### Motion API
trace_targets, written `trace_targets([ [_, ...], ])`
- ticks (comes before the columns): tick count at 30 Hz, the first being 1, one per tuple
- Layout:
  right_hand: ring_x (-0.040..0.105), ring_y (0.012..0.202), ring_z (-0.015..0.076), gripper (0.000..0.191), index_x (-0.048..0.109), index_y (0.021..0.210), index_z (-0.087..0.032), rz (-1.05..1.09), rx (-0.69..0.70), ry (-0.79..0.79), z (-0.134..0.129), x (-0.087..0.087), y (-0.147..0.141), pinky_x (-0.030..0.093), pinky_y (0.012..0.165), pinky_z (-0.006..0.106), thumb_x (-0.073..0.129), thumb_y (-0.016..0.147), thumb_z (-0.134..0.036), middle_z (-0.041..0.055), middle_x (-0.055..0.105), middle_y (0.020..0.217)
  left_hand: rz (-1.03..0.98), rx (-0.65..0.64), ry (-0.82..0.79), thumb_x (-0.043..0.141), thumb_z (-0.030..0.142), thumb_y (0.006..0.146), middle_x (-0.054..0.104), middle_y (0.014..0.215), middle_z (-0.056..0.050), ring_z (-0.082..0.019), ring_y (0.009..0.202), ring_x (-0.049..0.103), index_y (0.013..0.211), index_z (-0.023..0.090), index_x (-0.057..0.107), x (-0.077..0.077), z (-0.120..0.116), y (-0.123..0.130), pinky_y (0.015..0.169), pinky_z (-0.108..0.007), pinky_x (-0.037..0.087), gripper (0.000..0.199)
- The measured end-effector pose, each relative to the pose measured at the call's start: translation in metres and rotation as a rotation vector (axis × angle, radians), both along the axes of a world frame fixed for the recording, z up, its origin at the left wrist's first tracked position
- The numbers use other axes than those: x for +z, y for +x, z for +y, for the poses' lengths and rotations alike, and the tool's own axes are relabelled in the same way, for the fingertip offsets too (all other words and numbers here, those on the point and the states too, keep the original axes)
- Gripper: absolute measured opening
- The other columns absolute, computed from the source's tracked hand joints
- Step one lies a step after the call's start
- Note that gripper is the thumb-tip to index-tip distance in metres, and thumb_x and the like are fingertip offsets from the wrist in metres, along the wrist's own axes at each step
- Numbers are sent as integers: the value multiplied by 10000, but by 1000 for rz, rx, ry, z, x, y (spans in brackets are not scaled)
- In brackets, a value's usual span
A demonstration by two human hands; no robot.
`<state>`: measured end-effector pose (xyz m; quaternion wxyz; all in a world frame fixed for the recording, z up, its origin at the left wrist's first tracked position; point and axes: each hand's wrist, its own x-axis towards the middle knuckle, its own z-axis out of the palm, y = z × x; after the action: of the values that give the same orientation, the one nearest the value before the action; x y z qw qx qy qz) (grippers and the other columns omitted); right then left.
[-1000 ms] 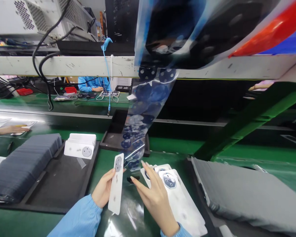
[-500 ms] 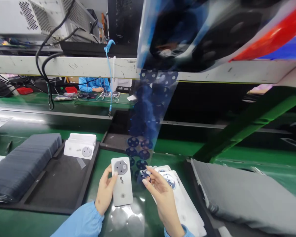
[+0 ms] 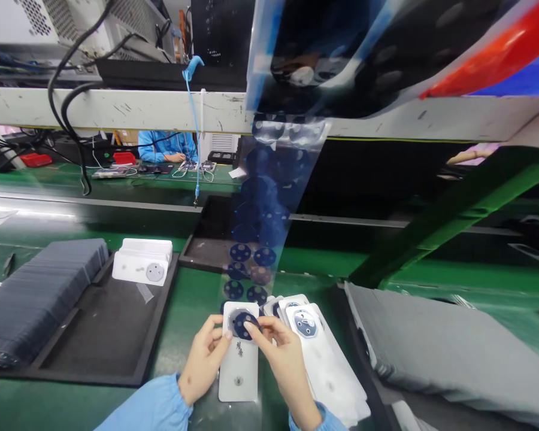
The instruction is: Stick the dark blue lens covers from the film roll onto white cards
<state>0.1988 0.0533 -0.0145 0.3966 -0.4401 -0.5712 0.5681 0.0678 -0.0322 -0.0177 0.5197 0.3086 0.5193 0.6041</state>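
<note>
My left hand (image 3: 205,358) grips the left edge of a white phone back cover (image 3: 238,377), its thumb near the round camera area at the top. Dark lettering and a small round mark show lower on the cover. Between the thumb and fingers of my right hand (image 3: 284,353) is a dark blue round film sticker (image 3: 243,325) with holes. It lies over the right part of the camera area; whether it is stuck down I cannot tell. Behind the cover hangs a clear strip of blue round stickers (image 3: 257,293). White covers (image 3: 330,365) are fanned out right of my right hand.
At left, a black tray (image 3: 108,335) holds a long row of grey sheets (image 3: 40,299) and a small stack of white covers (image 3: 142,261). Another grey stack (image 3: 449,353) stands at right. A white shelf beam (image 3: 153,111) crosses above, and a green post (image 3: 431,221) slants at right.
My right hand has carried the round sticker leftward from beside the strip onto the cover's camera area. My left hand has shifted the cover slightly right and down.
</note>
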Motion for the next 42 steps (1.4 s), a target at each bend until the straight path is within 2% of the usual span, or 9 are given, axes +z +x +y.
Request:
trace_targets([
  [7, 457, 584, 180, 270, 697, 706, -204, -86, -12, 78, -2, -3, 0, 406, 589, 305, 760, 671, -464, -3, 537, 591, 36, -34, -20, 620, 500, 862, 750, 830, -65, -161, 640, 681, 1059, 175, 498, -6, -1, 1, 584, -228, 494, 399],
  [18, 491, 587, 181, 259, 677, 678, -203, -94, -9, 124, -3, -2, 0, 427, 595, 306, 751, 684, -452, -4, 560, 596, -25, -21, -43, 676, 522, 807, 741, 753, -36, -142, 580, 655, 1002, 187, 528, 0, -1, 1, 555, -214, 493, 415],
  [28, 486, 598, 188, 256, 689, 700, -209, -82, -6, 87, -3, -3, 0, 425, 606, 310, 761, 685, -455, -10, 526, 595, -18, -23, -43, 679, 514, 809, 745, 780, -50, -139, 578, 653, 1042, 174, 548, 3, -1, 2, 552, -214, 489, 432],
  [42, 488, 590, 185, 311, 691, 693, -205, -69, -17, 72, -4, -3, -1, 437, 594, 310, 771, 667, -504, -15, 511, 580, -31, -21, -47, 685, 513, 803, 745, 765, -44, -155, 581, 664, 1028, 179, 542, -1, -1, 0, 540, -217, 485, 427],
])
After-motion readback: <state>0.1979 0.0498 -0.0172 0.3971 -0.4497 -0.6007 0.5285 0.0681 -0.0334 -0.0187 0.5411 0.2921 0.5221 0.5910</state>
